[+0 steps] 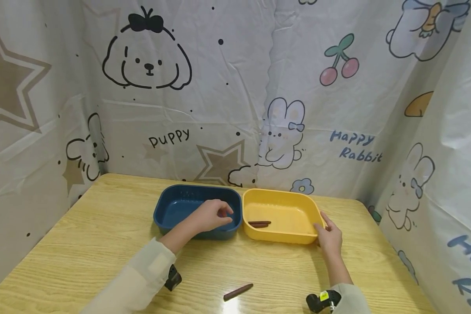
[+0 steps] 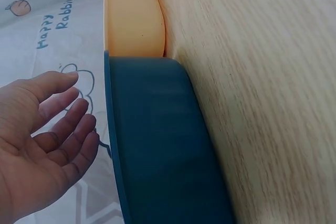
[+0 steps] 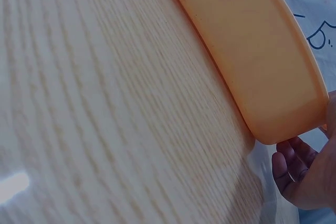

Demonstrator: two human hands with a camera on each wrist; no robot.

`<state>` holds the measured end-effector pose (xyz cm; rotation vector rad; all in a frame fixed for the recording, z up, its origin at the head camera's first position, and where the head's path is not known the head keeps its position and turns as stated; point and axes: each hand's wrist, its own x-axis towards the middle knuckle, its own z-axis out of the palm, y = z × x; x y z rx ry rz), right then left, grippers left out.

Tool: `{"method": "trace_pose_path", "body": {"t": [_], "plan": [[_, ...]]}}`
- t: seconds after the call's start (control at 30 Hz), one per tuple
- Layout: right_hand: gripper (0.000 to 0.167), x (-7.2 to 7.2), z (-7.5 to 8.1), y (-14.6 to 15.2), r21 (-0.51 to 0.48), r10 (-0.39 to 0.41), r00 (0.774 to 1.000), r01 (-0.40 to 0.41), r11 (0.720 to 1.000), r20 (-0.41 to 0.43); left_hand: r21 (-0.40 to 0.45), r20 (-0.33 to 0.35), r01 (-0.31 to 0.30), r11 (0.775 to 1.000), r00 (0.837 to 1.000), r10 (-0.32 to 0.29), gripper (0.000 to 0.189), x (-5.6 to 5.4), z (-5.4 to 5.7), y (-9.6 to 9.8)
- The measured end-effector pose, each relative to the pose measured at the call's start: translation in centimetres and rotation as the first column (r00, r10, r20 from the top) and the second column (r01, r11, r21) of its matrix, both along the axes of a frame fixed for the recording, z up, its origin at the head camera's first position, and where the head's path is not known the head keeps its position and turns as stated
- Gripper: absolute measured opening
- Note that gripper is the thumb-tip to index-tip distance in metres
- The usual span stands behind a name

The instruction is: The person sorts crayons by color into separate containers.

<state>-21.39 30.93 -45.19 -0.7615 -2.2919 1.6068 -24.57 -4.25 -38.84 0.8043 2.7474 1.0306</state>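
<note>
My left hand (image 1: pixel 213 214) hovers over the right part of the blue bin (image 1: pixel 178 233), fingers loosely bent and holding nothing. In the left wrist view the same hand (image 2: pixel 50 140) is above the blue bin's rim, palm bare. At the right end of the yellow bin (image 1: pixel 282 237), my right hand (image 1: pixel 330 235) holds the wall, its thumb over the rim and fingers outside. The right wrist view shows those fingers (image 3: pixel 294 156) at the bin's lower corner. Two dark brown pen-like sticks (image 1: pixel 260 224) lie in the yellow bin's left part.
One more brown stick (image 1: pixel 238 292) lies on the wooden table (image 1: pixel 102 244), near its front. The bins stand side by side, touching, close to the table's back edge. A printed curtain (image 1: pixel 220 109) hangs behind and on both sides. Each wrist wears a black camera (image 1: pixel 323 301).
</note>
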Motion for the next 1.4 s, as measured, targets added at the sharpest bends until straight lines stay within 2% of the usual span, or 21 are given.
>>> {"method": "trace_pose_path", "body": {"t": [0.2, 0.4, 0.5, 0.63, 0.8, 0.97, 1.13, 1.4], "plan": [[0.052, -0.1, -0.2, 0.2, 0.01, 0.008, 1.0, -0.008, 1.0, -0.001, 0.006, -0.014, 0.007, 1.0, 1.0, -0.007, 0.016, 1.2, -0.1, -0.6], [0.052, -0.1, -0.1, 0.2, 0.022, 0.014, 1.0, -0.014, 1.0, 0.0, 0.0, -0.049, 0.056, 0.998, 0.997, -0.056, 0.017, 2.9, -0.1, -1.4], [0.052, -0.1, 0.0, 0.2, 0.03, 0.019, 1.0, -0.019, 0.999, -0.003, -0.01, -0.064, 0.081, 0.997, 0.995, -0.082, 0.017, 3.7, -0.4, -1.8], [0.052, -0.1, 0.0, 0.1, 0.042, 0.016, 1.0, -0.016, 0.999, -0.013, -0.016, -0.085, 0.144, 0.99, 0.986, -0.144, 0.017, 4.7, -1.4, -2.2], [0.052, 0.0, 0.0, 0.0, 0.065, 0.01, 1.0, -0.009, 0.998, -0.021, -0.038, -0.042, 0.223, 0.974, 0.974, -0.225, 0.02, 6.4, -3.2, -2.2], [0.052, 0.1, 0.1, 0.4, 0.113, 0.034, 0.999, -0.032, 0.993, -0.018, -0.042, 0.035, 0.251, 0.967, 0.968, -0.25, 0.02, 8.2, -4.6, -1.4], [0.052, 0.2, 0.2, 0.5, 0.143, 0.043, 0.999, -0.04, 0.989, -0.014, -0.067, 0.086, 0.266, 0.962, 0.962, -0.26, 0.02, 9.4, -5.3, -0.7], [0.051, 0.1, 0.1, 0.5, 0.165, 0.037, 0.999, -0.034, 0.986, -0.014, -0.094, 0.086, 0.285, 0.954, 0.957, -0.278, 0.022, 10.5, -5.8, -0.3]]}}
